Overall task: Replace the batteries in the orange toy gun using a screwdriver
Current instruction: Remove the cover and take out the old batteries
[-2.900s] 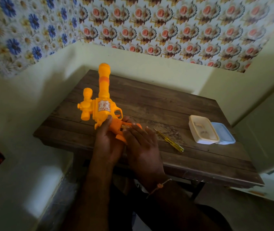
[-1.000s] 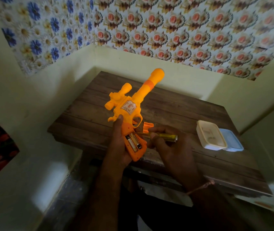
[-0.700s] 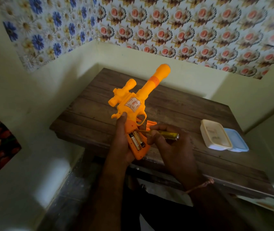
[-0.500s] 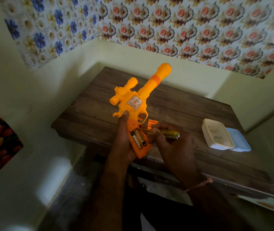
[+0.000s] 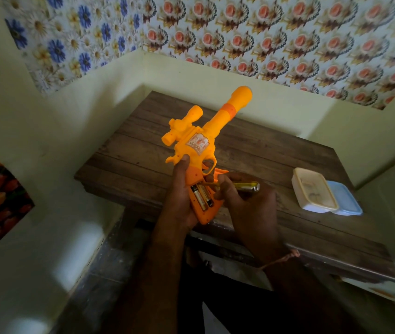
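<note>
My left hand (image 5: 179, 201) grips the handle of the orange toy gun (image 5: 196, 145), lifted over the table's near edge with its barrel pointing up and away. The battery compartment in the handle lies uncovered, and two batteries (image 5: 202, 195) sit side by side in it. My right hand (image 5: 247, 201) holds the yellow-handled screwdriver (image 5: 245, 186), whose tip reaches toward the top end of the batteries. A small orange piece (image 5: 220, 172), likely the compartment cover, lies on the table just behind the gun's handle.
The dark wooden table (image 5: 251, 150) stands in a corner, walls close on the left and behind. A cream plastic box (image 5: 314, 190) and its pale blue lid (image 5: 345, 200) sit at the table's right. Floor shows below the near edge.
Earlier the gun rested on the table with the screwdriver lying beside it. Now the gun is lifted, its compartment uncovered, and my right hand holds the screwdriver against the batteries; little has moved in the last second.
</note>
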